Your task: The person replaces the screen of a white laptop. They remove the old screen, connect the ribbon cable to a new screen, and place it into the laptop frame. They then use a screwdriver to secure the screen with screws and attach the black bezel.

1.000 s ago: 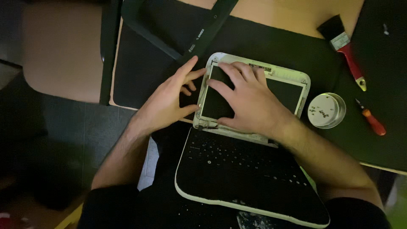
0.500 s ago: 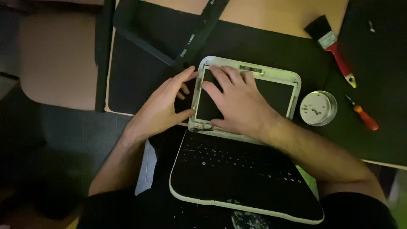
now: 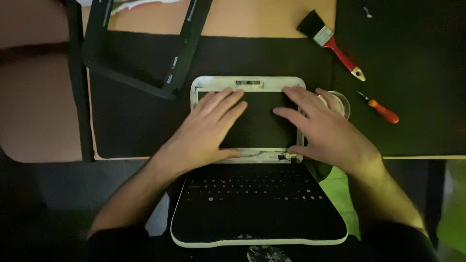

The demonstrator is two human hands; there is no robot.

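A small white-edged laptop (image 3: 252, 233) lies opened flat, its dark keyboard toward me and its screen panel (image 3: 259, 123) resting on a black mat (image 3: 131, 121). My left hand (image 3: 206, 133) lies palm down on the left half of the screen, fingers spread, thumb near the hinge strip. My right hand (image 3: 323, 128) rests on the screen's right edge, fingers spread over the white frame and thumb at the lower right hinge corner. Neither hand grips anything.
A black rectangular bezel frame (image 3: 145, 43) lies at the back left. A red-handled brush (image 3: 335, 43) and a small orange screwdriver (image 3: 381, 109) lie to the right on the mat. A round clear dish (image 3: 342, 102) sits partly hidden behind my right hand.
My right hand has slid from the screen's left half to its right edge. My left hand has moved from the left frame onto the screen. The view now faces the laptop squarely.
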